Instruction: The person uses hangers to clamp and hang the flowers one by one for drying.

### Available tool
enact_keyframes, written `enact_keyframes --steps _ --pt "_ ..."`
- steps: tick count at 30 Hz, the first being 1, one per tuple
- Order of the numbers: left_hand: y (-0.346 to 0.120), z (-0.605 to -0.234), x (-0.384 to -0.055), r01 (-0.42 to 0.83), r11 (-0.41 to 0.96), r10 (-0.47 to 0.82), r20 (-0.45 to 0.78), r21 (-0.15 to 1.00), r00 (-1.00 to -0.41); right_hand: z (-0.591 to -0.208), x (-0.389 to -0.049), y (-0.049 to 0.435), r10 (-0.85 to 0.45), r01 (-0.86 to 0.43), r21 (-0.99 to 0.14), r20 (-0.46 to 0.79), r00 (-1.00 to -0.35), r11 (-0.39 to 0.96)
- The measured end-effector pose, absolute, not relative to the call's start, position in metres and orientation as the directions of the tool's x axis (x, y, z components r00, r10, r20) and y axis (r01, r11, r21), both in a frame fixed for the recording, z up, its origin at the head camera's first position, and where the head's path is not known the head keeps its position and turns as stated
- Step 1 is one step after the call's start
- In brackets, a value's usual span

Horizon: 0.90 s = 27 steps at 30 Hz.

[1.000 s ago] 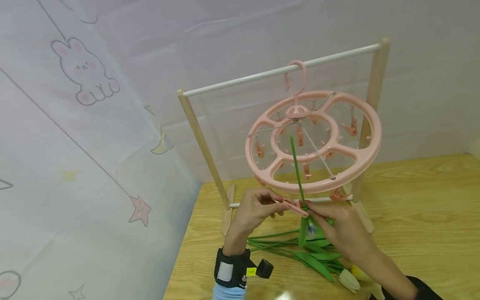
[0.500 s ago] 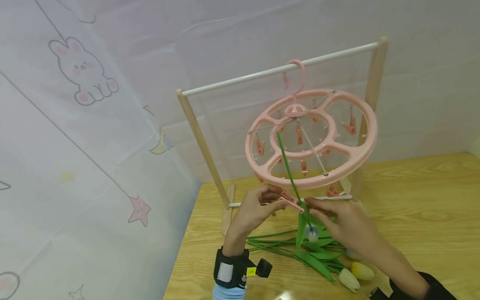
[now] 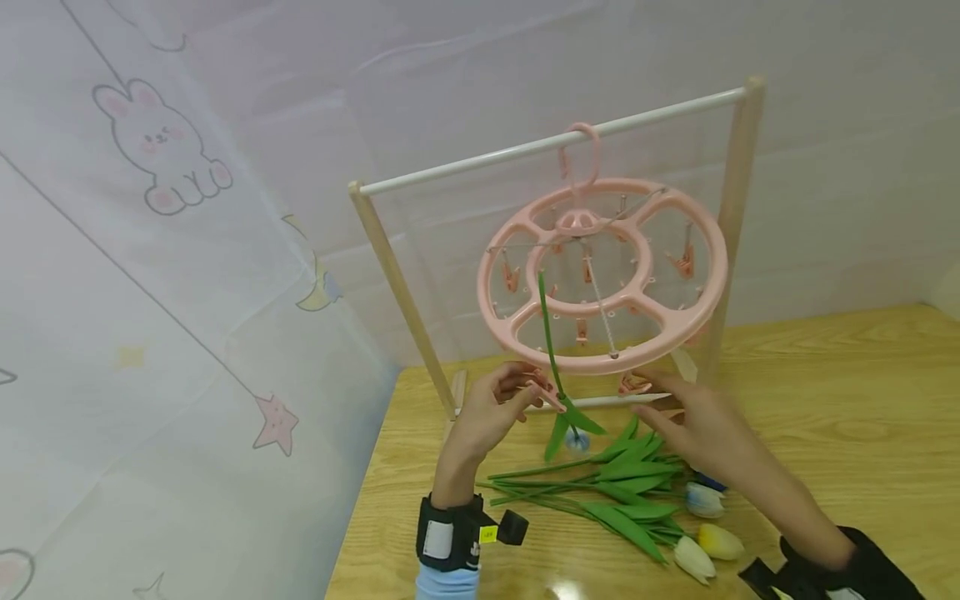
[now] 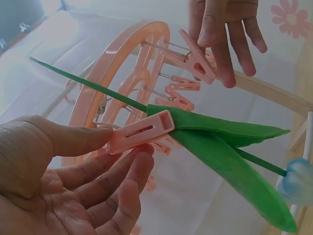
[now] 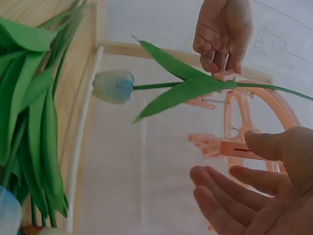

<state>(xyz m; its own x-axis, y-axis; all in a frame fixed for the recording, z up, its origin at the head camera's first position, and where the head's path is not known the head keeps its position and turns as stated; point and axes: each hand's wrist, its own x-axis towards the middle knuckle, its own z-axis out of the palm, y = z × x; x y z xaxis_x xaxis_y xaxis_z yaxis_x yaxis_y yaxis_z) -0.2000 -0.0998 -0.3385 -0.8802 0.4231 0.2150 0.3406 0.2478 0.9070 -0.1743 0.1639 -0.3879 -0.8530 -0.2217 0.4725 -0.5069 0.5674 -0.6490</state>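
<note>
In the head view my left hand (image 3: 483,417) pinches a pink clothespin (image 4: 142,132) between thumb and fingers. A pale blue artificial tulip (image 5: 112,87) hangs blossom down at that clothespin, its green stem at the clip's end and its bare stem pointing up. Above is the round pink clip hanger (image 3: 570,365), with more clothespins around it. My right hand (image 3: 693,421) is at the hanger's front right, fingers loosely extended. Its thumb touches or nearly touches another pink clothespin (image 5: 242,150); whether it presses it is unclear.
The hanger hooks over the white bar (image 3: 517,154) of a wooden stand (image 3: 401,292). Several more tulips lie on the wooden table (image 3: 840,417) below the hands: green leaves (image 3: 633,479), a white blossom (image 3: 693,560), a yellow blossom (image 3: 720,542).
My right hand has left the tulip's stem and moved right to another clothespin. My left hand, with clothespin and tulip, has shifted slightly left; the hanger has turned a little.
</note>
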Motion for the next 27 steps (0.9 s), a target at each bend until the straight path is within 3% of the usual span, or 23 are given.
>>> enact_keyframes --steps 10,18,21,27 --pt "-0.102 -0.340 -0.201 0.354 0.257 0.417 0.227 0.899 -0.880 -0.392 -0.174 0.153 -0.186 -0.548 -0.656 0.539 -0.821 0.519" --pt "-0.109 -0.355 -0.207 0.377 0.453 0.385 0.205 0.808 -0.900 -0.391 -0.169 0.147 -0.215 -0.564 -0.641 0.540 -0.813 0.521" --pt "-0.109 -0.353 -0.200 0.426 0.512 0.467 0.174 0.746 -0.867 -0.390 -0.167 0.143 -0.230 -0.606 -0.604 0.584 -0.779 0.518" --pt "-0.091 -0.350 -0.188 0.531 0.469 0.683 0.091 0.706 -0.724 -0.392 -0.164 0.134 -0.247 -0.647 -0.571 0.622 -0.743 0.505"
